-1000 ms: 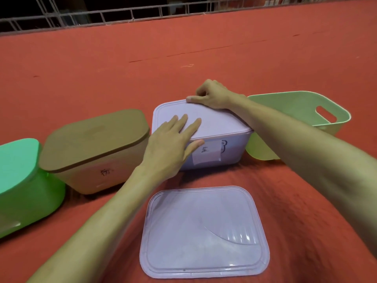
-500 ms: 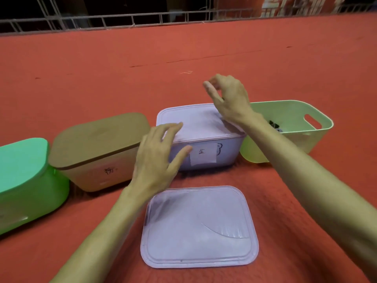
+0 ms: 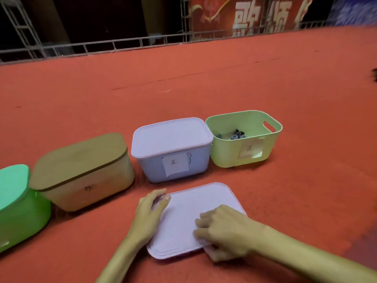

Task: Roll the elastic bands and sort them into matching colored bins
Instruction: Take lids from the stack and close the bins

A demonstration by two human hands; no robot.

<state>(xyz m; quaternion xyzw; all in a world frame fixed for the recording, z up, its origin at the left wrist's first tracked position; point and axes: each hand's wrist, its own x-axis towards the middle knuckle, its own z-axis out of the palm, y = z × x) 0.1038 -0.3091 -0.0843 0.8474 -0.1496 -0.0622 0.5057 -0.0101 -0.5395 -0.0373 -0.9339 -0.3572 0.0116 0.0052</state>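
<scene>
1. My left hand (image 3: 150, 215) grips the far left corner of the loose lid (image 3: 183, 221), thumb on top; my right hand (image 3: 222, 233) pinches its near right edge, fingers over, thumb under.
2. The lid lies on the red carpet (image 3: 204, 88), just before the closed lilac bin (image 3: 173, 158).
3. Rolled bands (image 3: 235, 136) sit in the open pale green basket (image 3: 226, 154); the tan bin (image 3: 91, 180) and green bin (image 3: 20, 211) are lidded.

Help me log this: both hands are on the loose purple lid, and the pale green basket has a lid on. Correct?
No: the head view shows the pale green basket open, lidless, with rolled bands inside. The left hand and right hand are indeed on the loose purple lid.
</scene>
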